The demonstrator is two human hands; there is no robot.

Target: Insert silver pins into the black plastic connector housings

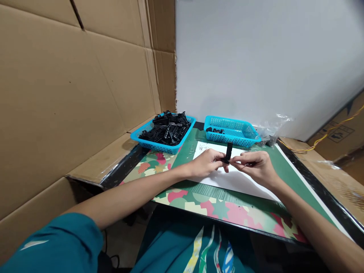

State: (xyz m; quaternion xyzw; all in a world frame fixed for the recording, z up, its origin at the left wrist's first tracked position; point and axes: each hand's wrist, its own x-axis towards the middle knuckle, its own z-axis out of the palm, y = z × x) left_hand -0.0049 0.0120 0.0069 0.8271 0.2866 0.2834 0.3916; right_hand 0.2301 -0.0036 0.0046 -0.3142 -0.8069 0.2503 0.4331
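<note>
The narrow, upright black plastic-looking part (229, 151) should be kept steady, base pinched by the left hand (205, 163); the right hand (258, 167) is pinched closed alongside, contents indiscernible.

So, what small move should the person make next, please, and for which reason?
I would probably hold the black part steady in the left grip and carefully work at its lower end with the right grip. The part stands upright, pinched low by the left, and the right fingertips are right beside that end. Whether they hold a small piece is hard to see.
</note>
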